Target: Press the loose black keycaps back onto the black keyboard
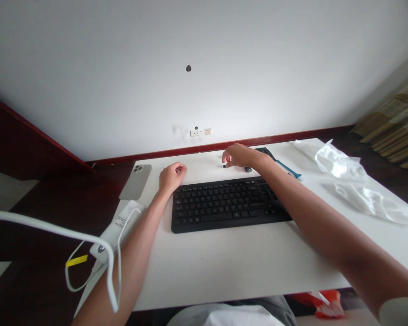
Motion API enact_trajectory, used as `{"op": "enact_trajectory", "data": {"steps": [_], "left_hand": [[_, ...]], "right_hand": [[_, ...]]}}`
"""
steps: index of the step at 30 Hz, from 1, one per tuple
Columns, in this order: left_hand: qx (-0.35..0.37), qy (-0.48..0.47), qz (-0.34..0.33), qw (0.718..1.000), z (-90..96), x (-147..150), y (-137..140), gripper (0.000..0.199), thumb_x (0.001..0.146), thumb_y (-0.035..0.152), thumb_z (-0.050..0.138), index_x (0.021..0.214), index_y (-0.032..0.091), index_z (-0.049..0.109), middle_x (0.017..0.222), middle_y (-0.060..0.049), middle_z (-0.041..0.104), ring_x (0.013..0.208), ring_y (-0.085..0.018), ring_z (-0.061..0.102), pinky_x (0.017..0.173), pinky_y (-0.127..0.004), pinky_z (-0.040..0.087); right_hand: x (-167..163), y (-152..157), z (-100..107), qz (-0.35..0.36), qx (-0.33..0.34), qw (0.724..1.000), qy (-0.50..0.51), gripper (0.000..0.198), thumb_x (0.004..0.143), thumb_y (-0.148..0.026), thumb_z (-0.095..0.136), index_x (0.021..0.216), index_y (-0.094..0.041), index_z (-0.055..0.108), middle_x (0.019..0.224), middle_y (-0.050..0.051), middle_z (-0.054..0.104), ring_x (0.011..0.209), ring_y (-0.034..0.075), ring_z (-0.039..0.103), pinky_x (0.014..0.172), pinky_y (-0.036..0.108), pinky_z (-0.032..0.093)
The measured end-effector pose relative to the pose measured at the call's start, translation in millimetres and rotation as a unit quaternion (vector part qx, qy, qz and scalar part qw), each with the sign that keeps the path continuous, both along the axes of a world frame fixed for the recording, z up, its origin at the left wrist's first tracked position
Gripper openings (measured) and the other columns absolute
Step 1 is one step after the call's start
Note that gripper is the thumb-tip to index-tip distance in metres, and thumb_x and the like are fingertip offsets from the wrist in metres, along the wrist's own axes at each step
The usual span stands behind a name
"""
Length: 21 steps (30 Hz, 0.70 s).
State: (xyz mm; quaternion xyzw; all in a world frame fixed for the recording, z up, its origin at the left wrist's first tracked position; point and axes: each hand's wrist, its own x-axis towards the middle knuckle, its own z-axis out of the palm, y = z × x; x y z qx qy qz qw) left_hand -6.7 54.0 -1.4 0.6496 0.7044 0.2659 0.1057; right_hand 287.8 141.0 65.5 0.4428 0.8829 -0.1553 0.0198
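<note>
Reaching over the keyboard (217, 206), the right hand (238, 155) has its fingers bent and slightly parted. Toward 8 o'clock from it, at the fingertips, is a small dark piece (225, 166) beyond the keyboard's far edge; whether they touch cannot be told, nor its long axis. The keyboard runs roughly 9 to 3 o'clock, its 3 o'clock end under the right forearm. The left hand (172, 177), farther from the piece, is loosely curled, its palm hidden. Another dark piece (248, 170) near the right wrist is indistinct.

Keyboard (217, 206) on table (224, 267), phone (136, 183) to its left
</note>
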Motion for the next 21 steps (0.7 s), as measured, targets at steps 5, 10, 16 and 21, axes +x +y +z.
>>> {"op": "enact_trajectory", "data": {"steps": [5, 10, 16, 21], "left_hand": [[0.0, 0.0, 0.0, 1.0, 0.7, 0.3, -0.4, 0.018, 0.091, 0.037, 0.059, 0.088, 0.029, 0.075, 0.09, 0.002, 0.078, 0.081, -0.019, 0.068, 0.071, -0.027, 0.043], [-0.002, 0.002, 0.0, 1.0, 1.3, 0.4, -0.5, 0.019, 0.091, 0.037, 0.059, 0.088, 0.029, 0.075, 0.089, 0.002, 0.078, 0.08, -0.019, 0.068, 0.071, -0.027, 0.042], [-0.003, 0.002, 0.0, 1.0, 1.1, 0.1, -0.5, 0.018, 0.091, 0.036, 0.058, 0.088, 0.029, 0.075, 0.091, 0.002, 0.078, 0.08, -0.019, 0.068, 0.072, -0.027, 0.042], [-0.001, -0.002, -0.001, 1.0, 1.5, 0.2, -0.7, 0.019, 0.091, 0.037, 0.059, 0.088, 0.029, 0.075, 0.088, 0.002, 0.078, 0.078, -0.019, 0.067, 0.071, -0.027, 0.042]], "right_hand": [[-1.1, 3.0, -9.4, 0.018, -0.025, 0.999, -0.009, 0.026, 0.079, -0.025, 0.079, 0.104, -0.021, 0.079, 0.103, 0.007, 0.079, 0.095, 0.025, 0.072, 0.084, 0.035, 0.055], [-0.3, 6.3, -15.2, 0.034, -0.023, 0.999, -0.003, 0.021, 0.08, -0.017, 0.074, 0.099, -0.02, 0.079, 0.099, 0.006, 0.079, 0.091, 0.022, 0.072, 0.082, 0.034, 0.055], [0.4, 6.1, -13.7, 0.036, -0.05, 0.998, 0.004, 0.024, 0.08, -0.012, 0.071, 0.101, -0.022, 0.078, 0.103, 0.004, 0.079, 0.089, 0.02, 0.072, 0.079, 0.032, 0.055], [6.4, 8.0, -8.8, 0.025, -0.062, 0.998, -0.006, 0.033, 0.079, -0.008, 0.071, 0.109, -0.021, 0.075, 0.104, 0.006, 0.078, 0.096, 0.022, 0.071, 0.08, 0.033, 0.055]]}}
